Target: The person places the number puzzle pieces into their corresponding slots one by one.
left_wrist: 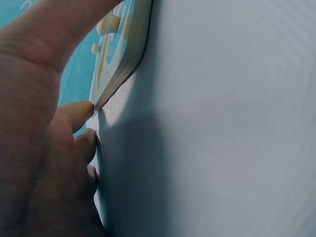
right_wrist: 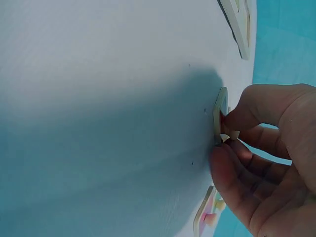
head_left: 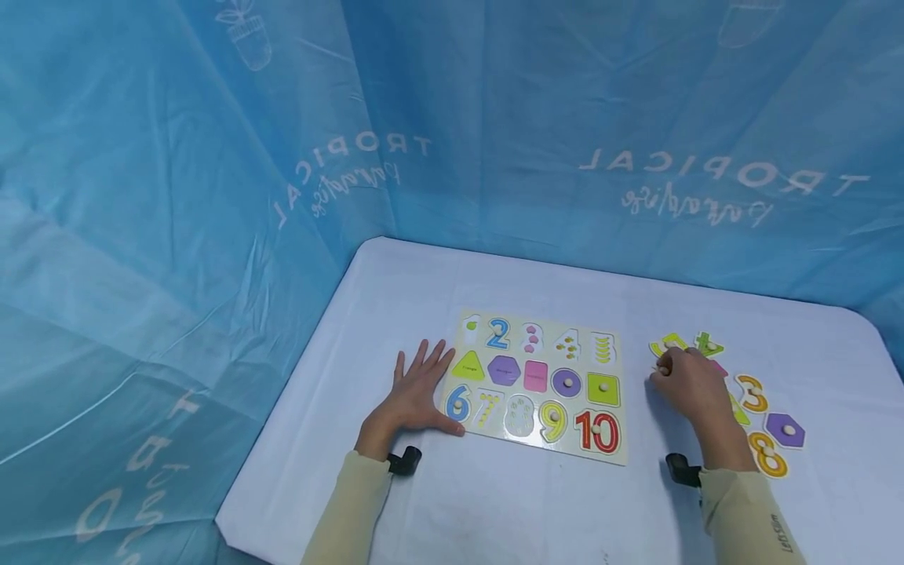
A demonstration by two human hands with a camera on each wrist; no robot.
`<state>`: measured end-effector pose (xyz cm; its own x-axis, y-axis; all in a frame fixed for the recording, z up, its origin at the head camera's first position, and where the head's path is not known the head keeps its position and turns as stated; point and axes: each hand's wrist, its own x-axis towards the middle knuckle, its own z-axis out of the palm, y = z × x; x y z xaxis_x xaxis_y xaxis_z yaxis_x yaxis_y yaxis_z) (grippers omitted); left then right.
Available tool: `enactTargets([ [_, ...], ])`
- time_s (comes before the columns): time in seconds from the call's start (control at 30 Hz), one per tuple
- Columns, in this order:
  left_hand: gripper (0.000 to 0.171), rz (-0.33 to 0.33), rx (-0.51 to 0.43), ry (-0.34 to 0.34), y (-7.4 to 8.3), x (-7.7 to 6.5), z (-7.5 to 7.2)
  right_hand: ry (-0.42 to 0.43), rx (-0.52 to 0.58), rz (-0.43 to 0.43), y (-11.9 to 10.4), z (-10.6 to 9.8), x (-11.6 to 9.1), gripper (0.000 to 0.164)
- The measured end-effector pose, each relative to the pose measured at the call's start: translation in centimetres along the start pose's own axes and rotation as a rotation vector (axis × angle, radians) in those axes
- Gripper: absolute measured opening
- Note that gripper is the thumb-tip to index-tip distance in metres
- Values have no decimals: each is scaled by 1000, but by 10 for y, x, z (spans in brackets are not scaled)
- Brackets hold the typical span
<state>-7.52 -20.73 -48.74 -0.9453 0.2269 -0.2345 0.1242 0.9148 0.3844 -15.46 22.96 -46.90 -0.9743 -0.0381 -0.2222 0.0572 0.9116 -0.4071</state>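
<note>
A wooden peg puzzle board (head_left: 570, 439) with number and shape recesses lies on the table. My left hand (head_left: 422, 392) spreads at its left end, fingertips and thumb at the edge; in the left wrist view the fingers (left_wrist: 79, 114) meet the board's side (left_wrist: 126, 66). To the right of the board, my right hand (head_left: 695, 392) pinches a small puzzle piece (right_wrist: 217, 116) by its knob, tilted on edge close over the table. The fingers hide its printed face. Beside that hand lie a yellow-green 5 (head_left: 667, 343) and a green 4 (head_left: 708, 345).
More loose pieces lie right of the right hand: an orange 3 (head_left: 752, 394), an orange 8 (head_left: 768, 455), a purple hexagon (head_left: 785, 430), and partly covered pink and green pieces. The board holds knobbed pieces such as the red 10 (head_left: 599, 431). Blue curtains (head_left: 565, 118) hang behind the table.
</note>
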Motion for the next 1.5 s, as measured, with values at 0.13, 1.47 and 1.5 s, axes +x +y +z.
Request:
enactTargets([
  [0.13,137,3,-14,16,-1,0,-1,-1,-3,8,-4,0,3,27],
  [1.47,135,5,-19,9,0,-1,1,113,-24,-411,-177,72,27,13],
  [1.5,135,8,-20,12,0,-1,1,111,-23,-422,-182,74,27,13],
])
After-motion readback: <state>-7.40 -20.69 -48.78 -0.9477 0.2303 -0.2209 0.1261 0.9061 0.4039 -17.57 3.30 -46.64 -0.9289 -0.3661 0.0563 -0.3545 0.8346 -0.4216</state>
